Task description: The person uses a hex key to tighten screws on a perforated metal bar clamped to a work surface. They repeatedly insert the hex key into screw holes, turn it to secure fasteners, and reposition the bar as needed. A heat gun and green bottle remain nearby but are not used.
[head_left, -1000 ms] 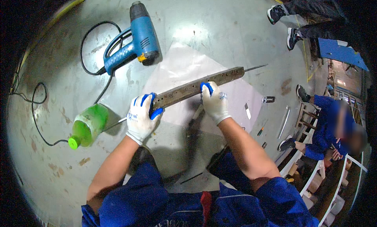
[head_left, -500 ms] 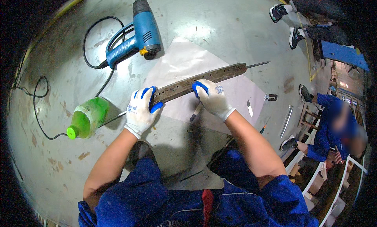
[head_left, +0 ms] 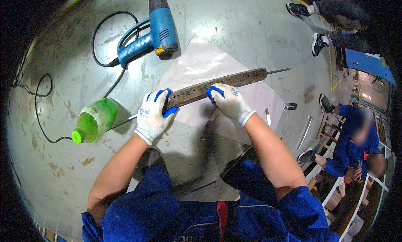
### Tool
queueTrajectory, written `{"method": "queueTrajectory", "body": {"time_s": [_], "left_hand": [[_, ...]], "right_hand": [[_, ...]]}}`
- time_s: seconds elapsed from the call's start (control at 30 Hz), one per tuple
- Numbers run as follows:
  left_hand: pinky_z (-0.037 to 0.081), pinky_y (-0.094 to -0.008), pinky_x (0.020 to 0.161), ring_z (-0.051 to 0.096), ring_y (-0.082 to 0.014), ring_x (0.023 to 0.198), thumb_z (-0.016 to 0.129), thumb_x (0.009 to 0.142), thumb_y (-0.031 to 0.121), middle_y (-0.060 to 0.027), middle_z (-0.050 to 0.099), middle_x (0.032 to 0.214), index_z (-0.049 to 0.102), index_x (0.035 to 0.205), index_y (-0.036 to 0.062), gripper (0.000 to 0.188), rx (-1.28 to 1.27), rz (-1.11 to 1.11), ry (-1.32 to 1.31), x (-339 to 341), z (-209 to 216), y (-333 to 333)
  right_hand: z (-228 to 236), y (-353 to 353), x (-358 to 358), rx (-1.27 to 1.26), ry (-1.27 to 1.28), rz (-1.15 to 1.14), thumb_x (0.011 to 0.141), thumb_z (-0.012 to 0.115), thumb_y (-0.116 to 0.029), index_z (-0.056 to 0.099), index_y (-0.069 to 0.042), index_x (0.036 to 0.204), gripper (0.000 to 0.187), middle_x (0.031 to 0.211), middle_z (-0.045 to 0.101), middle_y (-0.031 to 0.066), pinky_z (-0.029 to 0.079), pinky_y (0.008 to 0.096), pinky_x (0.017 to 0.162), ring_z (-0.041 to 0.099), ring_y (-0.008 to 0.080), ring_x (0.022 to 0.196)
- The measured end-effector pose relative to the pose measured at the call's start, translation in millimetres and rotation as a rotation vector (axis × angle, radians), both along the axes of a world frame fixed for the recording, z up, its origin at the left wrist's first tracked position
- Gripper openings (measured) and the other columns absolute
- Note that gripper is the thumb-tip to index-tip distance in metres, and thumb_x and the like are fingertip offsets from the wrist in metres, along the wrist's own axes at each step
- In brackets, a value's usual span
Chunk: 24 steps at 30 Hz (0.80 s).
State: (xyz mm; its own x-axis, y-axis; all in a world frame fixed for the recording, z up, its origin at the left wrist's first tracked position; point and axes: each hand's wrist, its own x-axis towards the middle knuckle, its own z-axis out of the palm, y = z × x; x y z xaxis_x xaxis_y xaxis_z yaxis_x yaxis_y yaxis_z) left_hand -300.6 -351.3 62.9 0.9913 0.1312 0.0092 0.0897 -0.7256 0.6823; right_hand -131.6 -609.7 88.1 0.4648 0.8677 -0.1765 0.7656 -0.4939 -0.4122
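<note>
Drilled, brown-stained bar (head_left: 197,91) spans my hands above a creased white sheet (head_left: 197,60); long axis rises left to right, thin rod (head_left: 279,70) pointing right, slightly away. My left hand (head_left: 154,112) clamps its left end; my right (head_left: 229,100) grips near mid-length. Blue heat gun (head_left: 162,28) beyond; translucent green bottle (head_left: 99,116) crowds the left, contact with the rod unclear.
</note>
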Motion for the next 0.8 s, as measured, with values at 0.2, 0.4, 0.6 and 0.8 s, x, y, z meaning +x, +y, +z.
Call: {"method": "queueTrajectory", "body": {"time_s": [0.2,0.4,0.6,0.8], "left_hand": [[0.047,-0.0494,0.099,0.056,-0.0422,0.112,0.085,0.078,0.026,-0.0203,0.061,0.121,0.054,0.138,0.0047,0.071,0.006,0.002,-0.052,-2,-4,1],[0.047,-0.0497,0.100,0.056,-0.0423,0.113,0.085,0.079,0.026,-0.0201,0.061,0.123,0.052,0.140,0.0050,0.072,0.018,-0.003,-0.060,0,-6,-1],[0.048,-0.0491,0.099,0.056,-0.0420,0.112,0.085,0.079,0.026,-0.0201,0.061,0.123,0.053,0.138,0.0045,0.071,0.004,-0.005,-0.036,-1,-3,1],[0.048,-0.0487,0.098,0.056,-0.0419,0.111,0.084,0.080,0.026,-0.0202,0.061,0.121,0.054,0.137,0.0037,0.068,-0.007,0.006,-0.066,1,-3,-1]], "right_hand": [[40,34,28,-0.273,0.232,-0.116,0.099,0.053,-0.034,0.069,-0.005,0.105,0.034,0.109,0.071,0.0223,0.053,0.0500,0.091,0.067,0.0421,0.103],[50,46,50,-0.368,0.082,0.124,0.099,0.050,-0.032,0.071,-0.006,0.099,0.033,0.104,0.071,0.0233,0.051,0.0524,0.093,0.066,0.0417,0.103],[53,52,25,-0.393,0.093,-0.061,0.098,0.049,-0.030,0.070,-0.008,0.093,0.030,0.089,0.070,0.0225,0.053,0.0560,0.082,0.067,0.0457,0.086],[20,28,-5,-0.085,-0.216,-0.043,0.097,0.055,-0.023,0.064,-0.005,0.082,0.025,0.078,0.069,0.0155,0.054,0.0467,0.067,0.068,0.0344,0.071]]}}
